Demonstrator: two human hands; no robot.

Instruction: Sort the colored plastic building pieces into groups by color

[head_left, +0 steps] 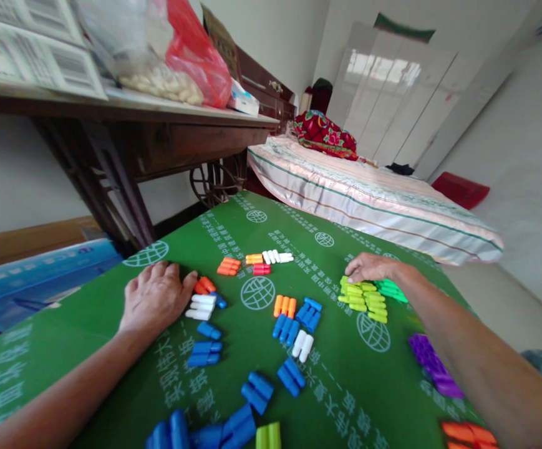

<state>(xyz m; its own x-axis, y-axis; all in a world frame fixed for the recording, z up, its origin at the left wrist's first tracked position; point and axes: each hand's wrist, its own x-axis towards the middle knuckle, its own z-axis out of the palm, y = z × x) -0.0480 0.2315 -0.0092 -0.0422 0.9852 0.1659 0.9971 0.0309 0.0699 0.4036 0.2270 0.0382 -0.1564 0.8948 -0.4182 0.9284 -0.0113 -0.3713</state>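
Observation:
My left hand (154,298) rests knuckles up on the green mat (233,349), fingers curled, right beside a small cluster of orange, white and blue plastic pieces (204,299). My right hand (368,268) lies palm down, fingers together, on the far end of a row of yellow-green pieces (363,299), with bright green pieces (391,290) beside it. Blue pieces (208,352) are scattered across the middle and near edge. Whether either hand grips a piece is hidden.
Purple pieces (432,365) and orange ones (467,433) lie at the right edge. Orange, red and white groups (264,259) sit farther back. A dark wooden table (158,131) with bags stands at the left; a bed (368,199) is behind.

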